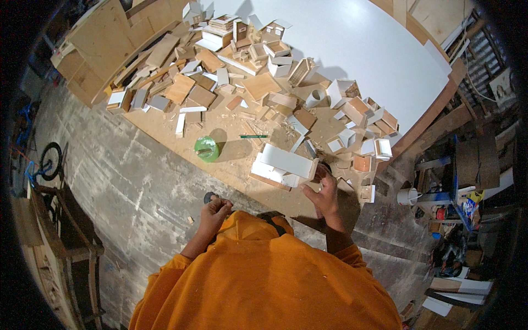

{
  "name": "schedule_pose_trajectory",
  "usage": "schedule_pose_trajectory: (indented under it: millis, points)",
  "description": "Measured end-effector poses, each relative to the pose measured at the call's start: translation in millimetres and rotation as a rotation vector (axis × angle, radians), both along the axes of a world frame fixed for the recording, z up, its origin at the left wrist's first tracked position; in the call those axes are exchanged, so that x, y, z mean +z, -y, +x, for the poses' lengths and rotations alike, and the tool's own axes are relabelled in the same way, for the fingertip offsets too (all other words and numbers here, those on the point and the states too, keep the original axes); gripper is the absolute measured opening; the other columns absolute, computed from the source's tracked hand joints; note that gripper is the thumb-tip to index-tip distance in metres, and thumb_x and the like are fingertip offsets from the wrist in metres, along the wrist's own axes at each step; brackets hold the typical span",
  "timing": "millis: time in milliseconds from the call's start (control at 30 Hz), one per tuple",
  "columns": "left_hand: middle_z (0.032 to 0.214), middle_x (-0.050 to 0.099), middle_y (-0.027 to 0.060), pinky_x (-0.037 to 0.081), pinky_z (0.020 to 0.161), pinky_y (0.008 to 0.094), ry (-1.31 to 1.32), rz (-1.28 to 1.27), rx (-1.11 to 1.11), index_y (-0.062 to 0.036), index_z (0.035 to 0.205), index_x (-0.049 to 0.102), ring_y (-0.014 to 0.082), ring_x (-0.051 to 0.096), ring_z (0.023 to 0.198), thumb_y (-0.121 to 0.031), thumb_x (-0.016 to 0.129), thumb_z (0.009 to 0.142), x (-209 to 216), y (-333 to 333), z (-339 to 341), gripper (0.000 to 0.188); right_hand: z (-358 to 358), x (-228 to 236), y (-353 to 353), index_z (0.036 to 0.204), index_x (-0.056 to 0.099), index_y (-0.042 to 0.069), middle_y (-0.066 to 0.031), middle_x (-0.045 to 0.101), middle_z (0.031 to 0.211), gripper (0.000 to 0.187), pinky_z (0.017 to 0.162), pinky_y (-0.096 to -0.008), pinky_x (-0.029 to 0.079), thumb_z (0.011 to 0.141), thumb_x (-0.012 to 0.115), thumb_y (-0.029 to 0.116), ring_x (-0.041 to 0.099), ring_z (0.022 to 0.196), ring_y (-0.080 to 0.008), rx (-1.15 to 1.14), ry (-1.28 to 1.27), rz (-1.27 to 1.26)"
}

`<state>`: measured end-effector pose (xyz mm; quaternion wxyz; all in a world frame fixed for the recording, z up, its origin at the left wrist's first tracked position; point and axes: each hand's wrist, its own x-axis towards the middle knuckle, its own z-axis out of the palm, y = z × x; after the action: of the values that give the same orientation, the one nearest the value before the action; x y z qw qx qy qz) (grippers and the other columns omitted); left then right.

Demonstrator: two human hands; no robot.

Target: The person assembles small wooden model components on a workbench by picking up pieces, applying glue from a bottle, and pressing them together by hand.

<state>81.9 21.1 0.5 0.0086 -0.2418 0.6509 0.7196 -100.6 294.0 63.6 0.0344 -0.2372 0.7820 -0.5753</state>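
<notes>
A small open box of white-faced wood panels (286, 161) lies at the table's near edge, with bare wood showing along its lower edge. My right hand (324, 193) is at the box's right end, its fingers round the end panel and its thumb apart on the near side. The fingertips are partly hidden in shadow. Close to my body, my left hand (218, 210) is closed in a pinch, and whatever it holds is too small to make out. Beyond it stands a green tub (207, 149) with small contents. A green pen or pencil (253, 136) lies farther back.
Wood offcuts and small box pieces (264, 85) pile across the table's far side. A large white panel (379, 49) covers the back right. A wooden frame (66, 247) stands left of me, near a bicycle wheel (51, 161). At right are cluttered shelves (454, 187) and a white bucket (407, 196).
</notes>
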Motion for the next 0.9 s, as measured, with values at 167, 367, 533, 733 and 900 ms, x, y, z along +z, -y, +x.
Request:
schedule_pose_trajectory:
  millis: [167, 367, 533, 733, 900]
  points:
    - [0.076, 0.060, 0.0009, 0.044, 0.063, 0.0233, 0.015, 0.030, 0.020, 0.0013, 0.087, 0.061, 0.0080, 0.055, 0.069, -0.013, 0.057, 0.092, -1.9, -0.4, 2.3, 0.016, -0.6, 0.2, -0.6, 0.109, 0.060, -0.001, -0.0116, 0.067, 0.097, 0.046, 0.084, -0.0336, 0.049, 0.070, 0.075, 0.018, 0.065, 0.092, -0.0200, 0.016, 0.011, -0.002]
    - [0.076, 0.060, 0.0008, 0.043, 0.061, 0.0228, 0.004, 0.037, 0.020, 0.0015, 0.088, 0.062, 0.0079, 0.054, 0.068, -0.014, 0.057, 0.092, -6.1, 1.4, 3.6, 0.017, -2.7, -8.1, -4.9, 0.108, 0.060, -0.001, -0.0126, 0.067, 0.097, 0.048, 0.083, -0.0333, 0.049, 0.068, 0.076, 0.020, 0.064, 0.092, -0.0204, 0.016, 0.023, 0.042]
    - [0.075, 0.059, 0.0002, 0.043, 0.060, 0.0222, 0.014, 0.004, 0.041, 0.0025, 0.089, 0.062, 0.0071, 0.052, 0.067, -0.016, 0.059, 0.092, -0.6, -0.4, 4.2, 0.019, 4.9, 4.8, -2.7, 0.106, 0.060, -0.001, -0.0128, 0.066, 0.098, 0.049, 0.084, -0.0359, 0.048, 0.067, 0.077, 0.022, 0.064, 0.093, -0.0240, -0.002, 0.115, 0.105]
    - [0.072, 0.057, -0.0014, 0.039, 0.058, 0.0211, 0.034, 0.051, 0.048, 0.0015, 0.088, 0.062, 0.0063, 0.049, 0.063, -0.016, 0.059, 0.092, -1.0, -1.4, 2.9, 0.019, 11.9, -49.0, -25.0, 0.107, 0.058, -0.002, -0.0137, 0.061, 0.109, 0.047, 0.085, -0.0357, 0.047, 0.073, 0.077, 0.026, 0.056, 0.104, -0.0209, -0.150, 0.108, 0.189]
    - [0.071, 0.056, -0.0019, 0.038, 0.056, 0.0209, 0.013, 0.071, 0.041, 0.0004, 0.088, 0.062, 0.0058, 0.048, 0.062, -0.017, 0.059, 0.092, -14.0, -0.2, 6.3, 0.018, 15.1, -34.6, -18.3, 0.107, 0.056, -0.004, -0.0144, 0.063, 0.103, 0.042, 0.079, -0.0340, 0.049, 0.079, 0.074, 0.022, 0.059, 0.095, -0.0209, -0.341, 0.032, 0.185]
